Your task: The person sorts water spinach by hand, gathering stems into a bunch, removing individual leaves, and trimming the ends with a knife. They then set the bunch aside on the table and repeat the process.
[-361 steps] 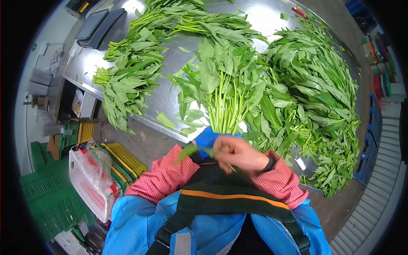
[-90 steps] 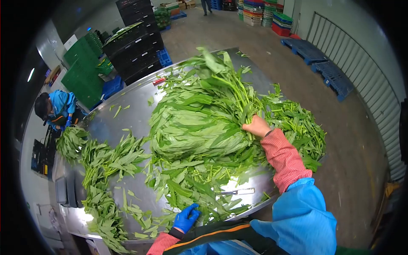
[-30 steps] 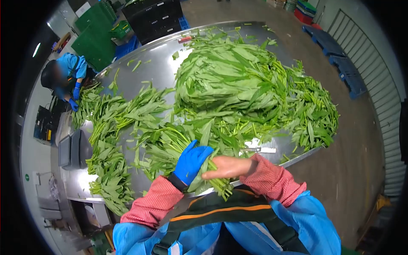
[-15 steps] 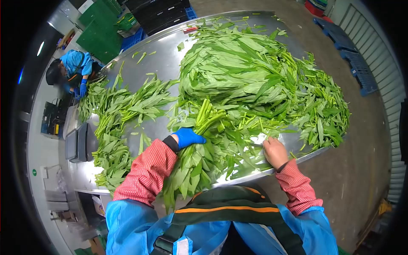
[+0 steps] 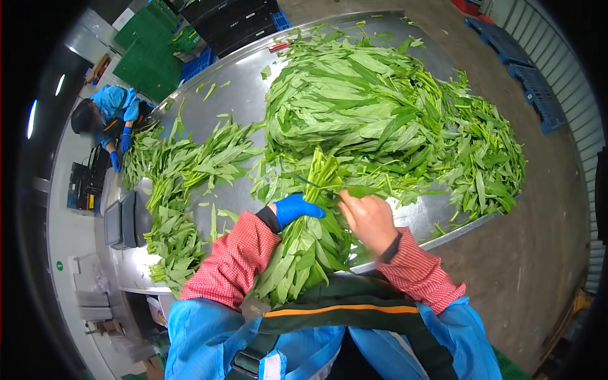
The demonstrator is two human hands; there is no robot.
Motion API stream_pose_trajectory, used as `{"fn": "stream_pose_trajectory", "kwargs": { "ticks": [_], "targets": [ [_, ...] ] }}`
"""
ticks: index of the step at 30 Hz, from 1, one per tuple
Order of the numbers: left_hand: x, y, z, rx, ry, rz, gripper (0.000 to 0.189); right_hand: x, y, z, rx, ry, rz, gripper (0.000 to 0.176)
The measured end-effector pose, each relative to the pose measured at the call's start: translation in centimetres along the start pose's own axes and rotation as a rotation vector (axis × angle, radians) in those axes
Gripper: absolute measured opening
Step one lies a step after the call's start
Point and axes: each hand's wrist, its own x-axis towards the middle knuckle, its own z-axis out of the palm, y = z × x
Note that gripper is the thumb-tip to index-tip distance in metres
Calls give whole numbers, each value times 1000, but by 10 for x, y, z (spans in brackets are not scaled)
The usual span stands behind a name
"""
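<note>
My left hand [image 5: 297, 209], in a blue glove, is wrapped round a bunch of water spinach [image 5: 297, 259]. The cut-looking stems point away from me, and the leaves hang toward my apron. My bare right hand [image 5: 369, 218] is closed on a thin dark-bladed knife [image 5: 308, 182]; its handle is hidden in the fingers. The blade lies across the stems just beyond my left hand. Past both hands rises a big heap of water spinach [image 5: 348, 101] on the metal table [image 5: 247, 88].
More bunches [image 5: 174, 221] lie along the table's left side, beside a grey scale-like box [image 5: 120, 218]. A red-handled item [image 5: 279, 46] rests at the far edge. At far left a co-worker [image 5: 117, 111] in blue gloves bends over greens. Blue pallets [image 5: 538, 95] stand right.
My right hand has moved left and up from the table's edge, bringing the knife to the stems. My left hand and the bunch have shifted slightly right.
</note>
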Motion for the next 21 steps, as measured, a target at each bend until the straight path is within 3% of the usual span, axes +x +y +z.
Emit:
{"fn": "stream_pose_trajectory", "kwargs": {
  "ticks": [2, 4, 6, 9, 12, 16, 17, 21],
  "targets": [
    [-5, 10, 6, 67, -36, -74, 43, 4, -2, 8, 51, -135, 115, 26],
    [-3, 1, 8, 114, -26, 146, 49, 9, -9, 3, 133, -196, 204, 26],
    [-3, -2, 3, 127, 18, 90, 50, 7, -5, -1, 442, -115, 140, 27],
    [-1, -10, -7, 60, 29, 71, 43, 3, 2, -16, 799, -401, 347, 33],
    [4, -22, -14, 104, 49, 78, 44, -8, 12, -8, 931, -345, 406, 35],
    [10, -22, -8, 141, 30, 130, 49, 4, -6, -29, 353, -283, 184, 29],
    [12, -23, -7, 144, 22, 124, 49, 5, -4, -23, 291, -145, 40, 24],
    [20, -26, -2, 187, -20, 47, 52, 8, -1, -8, 41, -149, -20, 13]
  ]
}}
